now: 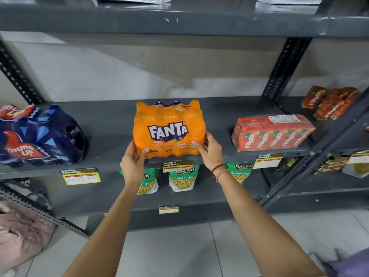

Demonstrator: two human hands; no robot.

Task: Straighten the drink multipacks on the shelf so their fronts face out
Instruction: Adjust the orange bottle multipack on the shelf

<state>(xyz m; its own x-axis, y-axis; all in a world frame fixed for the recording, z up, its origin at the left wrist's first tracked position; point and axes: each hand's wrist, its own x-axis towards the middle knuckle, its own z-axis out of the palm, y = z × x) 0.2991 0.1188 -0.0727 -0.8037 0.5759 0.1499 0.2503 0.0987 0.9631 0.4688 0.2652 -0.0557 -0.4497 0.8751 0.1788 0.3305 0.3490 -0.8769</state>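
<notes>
An orange Fanta multipack stands at the front edge of the grey middle shelf, its logo facing out. My left hand grips its lower left corner and my right hand grips its lower right corner. To the left lies a dark blue Thums Up multipack, turned at an angle. On the right sits a red Maaza carton multipack, skewed, with its long side facing out.
More Maaza cartons lie on the adjoining shelf at the right. Balaji snack bags hang on the shelf below, behind yellow price labels. Perforated uprights frame the bay. A pink bag sits on the floor at the left.
</notes>
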